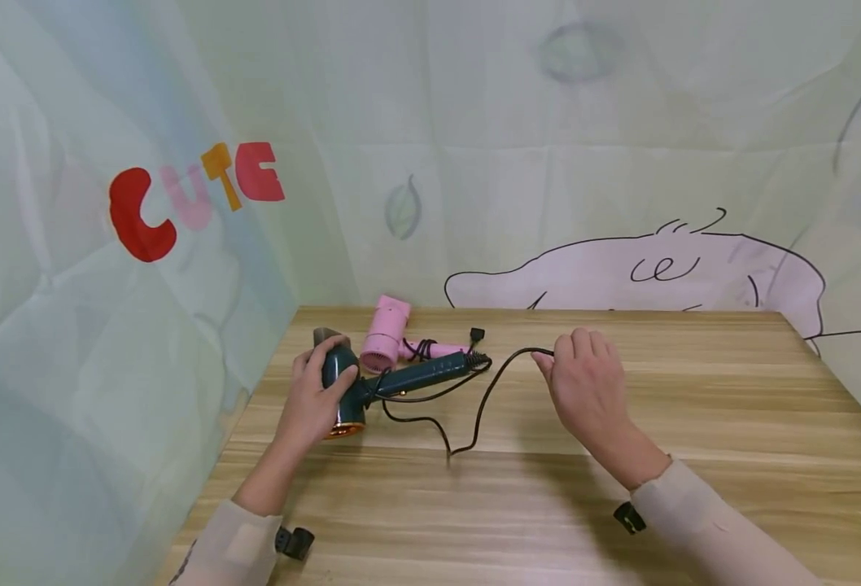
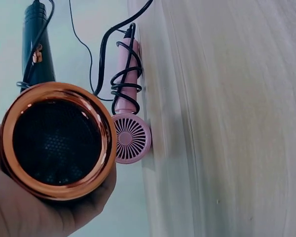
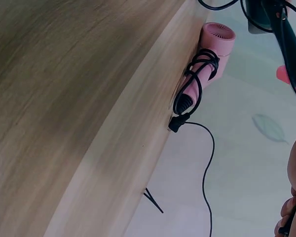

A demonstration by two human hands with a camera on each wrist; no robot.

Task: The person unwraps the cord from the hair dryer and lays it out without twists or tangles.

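Observation:
A dark green hair dryer [image 1: 333, 370] with a copper-coloured rim [image 2: 10, 143] is gripped round its barrel by my left hand [image 1: 312, 399]. Its handle [image 1: 423, 374] points right, with part of the black cord [image 1: 483, 407] looped along it. To the right, my right hand [image 1: 587, 387] holds the cord's far end, fingers curled round it; in the right wrist view a black piece [image 3: 286, 228] shows at those fingers. Between the hands the cord sags and bends. Behind the green dryer lies a pink hair dryer [image 1: 388, 330], its own black cord wound round its handle.
The wooden table [image 1: 694, 423] reaches to a printed cloth backdrop [image 1: 489, 203] at the back and left. A black plug [image 1: 478, 334] of the pink dryer lies near the table's back edge. Dark wrist-camera mounts [image 1: 295, 543] hang under both forearms.

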